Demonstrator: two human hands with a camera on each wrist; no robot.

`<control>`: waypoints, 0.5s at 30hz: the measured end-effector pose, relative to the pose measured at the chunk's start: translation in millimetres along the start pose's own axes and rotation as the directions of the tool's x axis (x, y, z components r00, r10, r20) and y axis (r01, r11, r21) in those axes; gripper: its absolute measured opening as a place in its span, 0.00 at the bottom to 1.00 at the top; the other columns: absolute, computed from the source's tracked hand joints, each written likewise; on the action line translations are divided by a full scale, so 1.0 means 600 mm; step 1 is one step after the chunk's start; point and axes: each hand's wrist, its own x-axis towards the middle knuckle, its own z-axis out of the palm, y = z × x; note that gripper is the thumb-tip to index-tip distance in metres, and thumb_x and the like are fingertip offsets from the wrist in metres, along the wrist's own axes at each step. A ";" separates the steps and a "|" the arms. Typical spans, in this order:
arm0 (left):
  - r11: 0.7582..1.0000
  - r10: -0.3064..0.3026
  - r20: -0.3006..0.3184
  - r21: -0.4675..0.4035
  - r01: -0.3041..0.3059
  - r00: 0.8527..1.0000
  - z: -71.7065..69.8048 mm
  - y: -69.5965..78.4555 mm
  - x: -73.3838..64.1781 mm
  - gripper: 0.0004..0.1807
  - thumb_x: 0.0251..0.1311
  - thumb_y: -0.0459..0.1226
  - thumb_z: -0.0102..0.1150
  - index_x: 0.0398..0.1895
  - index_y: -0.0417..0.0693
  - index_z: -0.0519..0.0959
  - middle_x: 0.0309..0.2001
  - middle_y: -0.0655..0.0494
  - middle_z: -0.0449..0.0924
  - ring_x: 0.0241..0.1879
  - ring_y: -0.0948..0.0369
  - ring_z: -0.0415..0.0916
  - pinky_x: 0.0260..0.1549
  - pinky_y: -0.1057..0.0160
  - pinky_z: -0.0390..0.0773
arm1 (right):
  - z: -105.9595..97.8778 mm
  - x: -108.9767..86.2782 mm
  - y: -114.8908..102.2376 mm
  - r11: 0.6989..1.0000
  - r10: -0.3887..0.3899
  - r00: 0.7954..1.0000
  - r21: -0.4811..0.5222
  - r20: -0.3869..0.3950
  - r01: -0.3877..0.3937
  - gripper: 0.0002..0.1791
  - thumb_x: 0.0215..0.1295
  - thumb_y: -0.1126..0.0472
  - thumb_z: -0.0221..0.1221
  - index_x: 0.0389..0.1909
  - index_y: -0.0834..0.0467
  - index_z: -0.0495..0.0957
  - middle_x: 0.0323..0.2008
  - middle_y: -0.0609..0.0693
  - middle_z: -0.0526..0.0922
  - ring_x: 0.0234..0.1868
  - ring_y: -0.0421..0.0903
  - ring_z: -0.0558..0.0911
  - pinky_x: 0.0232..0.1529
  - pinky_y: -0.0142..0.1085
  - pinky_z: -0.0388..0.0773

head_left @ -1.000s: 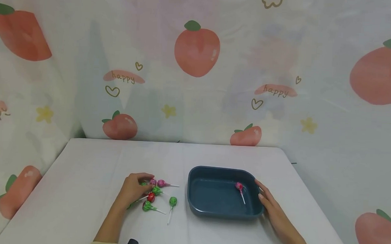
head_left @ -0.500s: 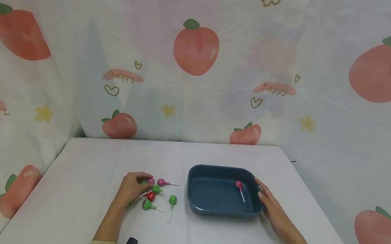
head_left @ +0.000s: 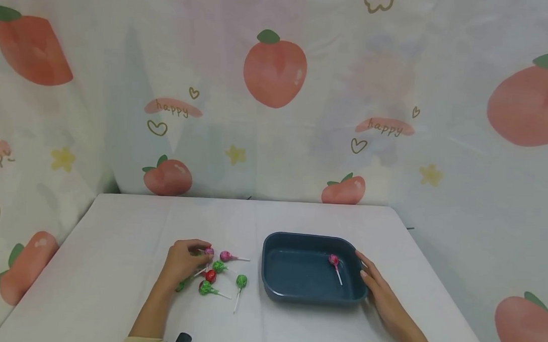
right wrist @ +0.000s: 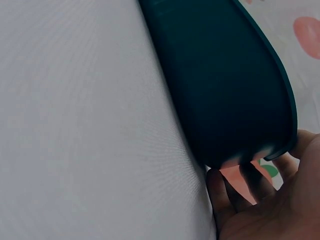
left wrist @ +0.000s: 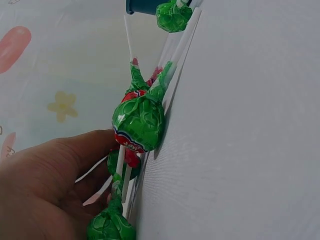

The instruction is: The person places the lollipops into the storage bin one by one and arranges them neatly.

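From my remote seat I see the person's left grip pinching a round pink-wrapped lollipop among green-wrapped lollipops on the white-covered tabletop; its stick seems to point toward the person. The right grip, fingers extended, rests against the right end of a dark teal rectangular tray, its long axis running left to right. I read "happy" on the peach-printed fabric backdrop; I can't make out the lettering on a green wrapper's red label.

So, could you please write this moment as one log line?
Left hand: pinching pink lollipop | Right hand: touching blue tray | Tray: one lollipop inside | Table: more lollipops
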 end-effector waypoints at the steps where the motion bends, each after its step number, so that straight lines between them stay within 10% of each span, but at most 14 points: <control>1: 1.000 -0.001 -0.008 -0.008 0.001 1.000 0.000 0.001 0.000 0.14 0.58 0.35 0.76 0.48 0.46 0.89 0.41 0.52 0.85 0.45 0.52 0.79 0.46 0.50 0.80 | 0.000 0.000 0.000 1.000 0.002 1.000 0.001 -0.001 -0.002 0.31 0.86 0.46 0.41 0.83 0.47 0.49 0.82 0.59 0.43 0.80 0.65 0.39 0.70 0.67 0.42; 15: 0.998 0.020 -0.086 -0.057 -0.025 0.996 0.006 0.034 0.019 0.16 0.62 0.38 0.74 0.53 0.48 0.88 0.46 0.51 0.83 0.46 0.52 0.74 0.38 0.60 0.78 | 0.000 -0.003 0.002 0.999 0.014 1.000 0.038 0.002 -0.014 0.32 0.85 0.45 0.41 0.83 0.45 0.49 0.83 0.58 0.42 0.80 0.66 0.38 0.70 0.68 0.42</control>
